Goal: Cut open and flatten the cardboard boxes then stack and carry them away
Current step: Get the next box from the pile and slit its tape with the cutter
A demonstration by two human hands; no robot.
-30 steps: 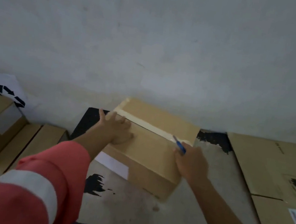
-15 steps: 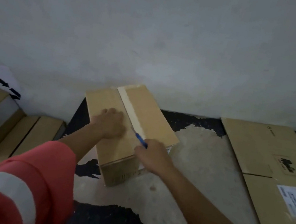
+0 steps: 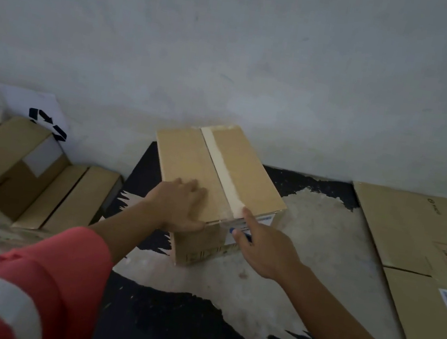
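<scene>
Head view: pins box (image 3: 189,158) under spread left hand (image 3: 179,206), grips cutter (image 3: 237,233) in right hand (image 3: 265,248) at near end of lengthwise tape (image 3: 221,175).

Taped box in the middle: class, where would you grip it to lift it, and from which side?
Probably best to take the box by its two long side faces, low down, coming in from left and right together. The tape seals its top flat, leaving no flap to catch, and its far end sits close to the wall.
</scene>
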